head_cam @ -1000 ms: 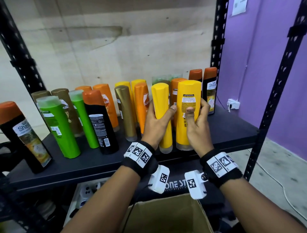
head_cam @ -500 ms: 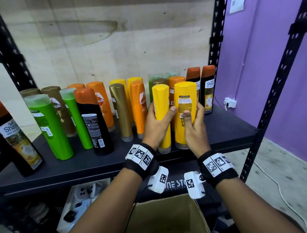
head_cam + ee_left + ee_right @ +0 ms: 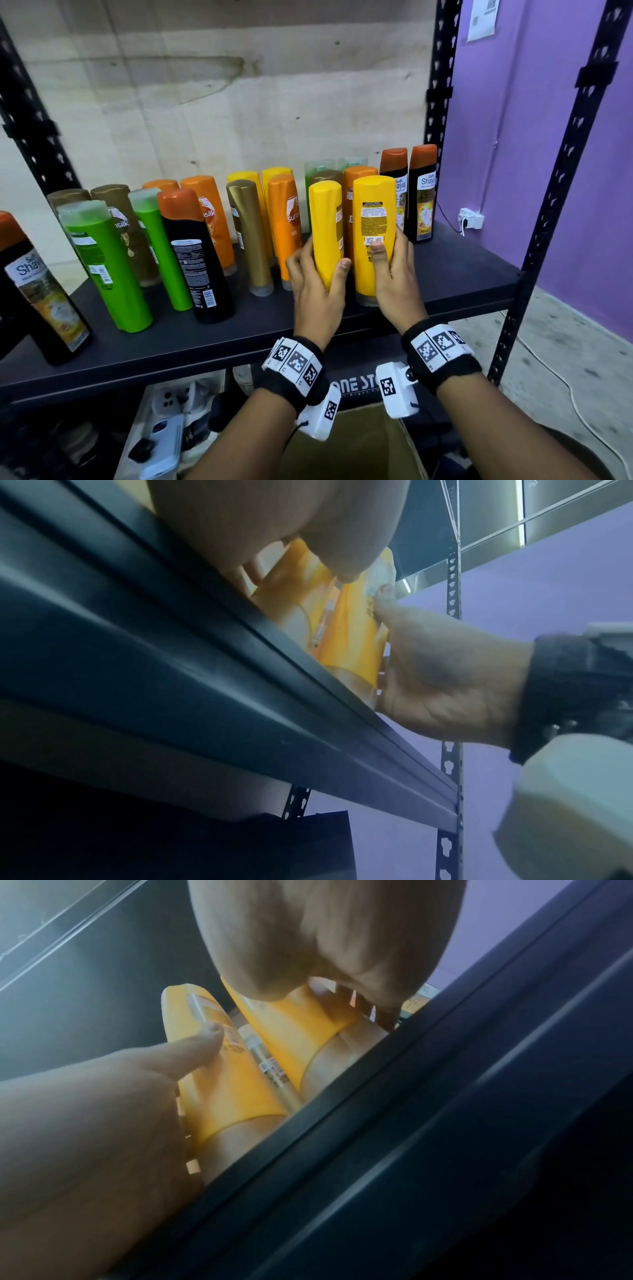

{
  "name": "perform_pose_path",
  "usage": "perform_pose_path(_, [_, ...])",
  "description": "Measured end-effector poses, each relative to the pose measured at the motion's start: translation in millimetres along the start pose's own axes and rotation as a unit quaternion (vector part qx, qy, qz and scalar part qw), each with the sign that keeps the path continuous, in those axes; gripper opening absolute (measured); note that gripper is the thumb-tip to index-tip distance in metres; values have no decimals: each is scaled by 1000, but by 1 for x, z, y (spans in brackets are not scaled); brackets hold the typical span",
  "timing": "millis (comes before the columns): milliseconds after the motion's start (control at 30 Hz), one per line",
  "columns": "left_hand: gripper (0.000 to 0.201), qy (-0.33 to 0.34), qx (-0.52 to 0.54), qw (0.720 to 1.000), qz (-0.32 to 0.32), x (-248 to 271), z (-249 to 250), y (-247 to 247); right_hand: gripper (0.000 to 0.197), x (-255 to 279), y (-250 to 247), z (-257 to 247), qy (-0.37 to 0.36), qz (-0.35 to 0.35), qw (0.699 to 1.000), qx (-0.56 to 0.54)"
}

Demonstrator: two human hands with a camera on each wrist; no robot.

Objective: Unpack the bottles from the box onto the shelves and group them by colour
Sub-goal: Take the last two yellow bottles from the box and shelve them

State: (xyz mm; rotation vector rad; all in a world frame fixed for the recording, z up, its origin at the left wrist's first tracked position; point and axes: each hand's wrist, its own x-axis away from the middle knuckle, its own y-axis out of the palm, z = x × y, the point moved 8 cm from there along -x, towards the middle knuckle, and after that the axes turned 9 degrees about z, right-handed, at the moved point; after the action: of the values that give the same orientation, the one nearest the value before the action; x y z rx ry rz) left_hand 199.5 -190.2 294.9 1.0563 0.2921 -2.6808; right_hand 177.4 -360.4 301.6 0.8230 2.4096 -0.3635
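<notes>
Two yellow bottles stand cap-down, side by side, near the front of the dark shelf [image 3: 462,274]. My left hand [image 3: 313,294] grips the narrower-looking left yellow bottle [image 3: 325,226] low on its body, thumb on the front. Around the right yellow bottle [image 3: 373,212] my right hand [image 3: 397,284] curls, its thumb pressed on the back label. The left wrist view shows the left yellow bottle [image 3: 298,577] under my palm and the right yellow bottle [image 3: 356,642] in my right hand [image 3: 445,685]. In the right wrist view both appear again: the right yellow bottle [image 3: 284,1034] and the left yellow bottle [image 3: 219,1080].
Orange bottles [image 3: 286,226], a gold bottle [image 3: 250,236], green bottles [image 3: 106,267] and black bottles with orange caps [image 3: 195,260] crowd the shelf to the left and behind; two more black bottles [image 3: 423,195] stand at the right. The open cardboard box [image 3: 359,448] sits below my wrists. Black uprights [image 3: 534,246] frame the rack.
Both hands have slid lower down the two yellow bottles, which stay upright and side by side on the shelf. The view has shifted slightly.
</notes>
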Motion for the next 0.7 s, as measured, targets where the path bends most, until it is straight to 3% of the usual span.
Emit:
perform_pose_path(500, [72,-46,2,998,-52,-10,-7,21,63,-10,14,20,58,-97,993,31])
perform_pose_path(700, [70,-85,-17,994,-74,-14,-17,28,61,-11,19,22,55,-103,992,42])
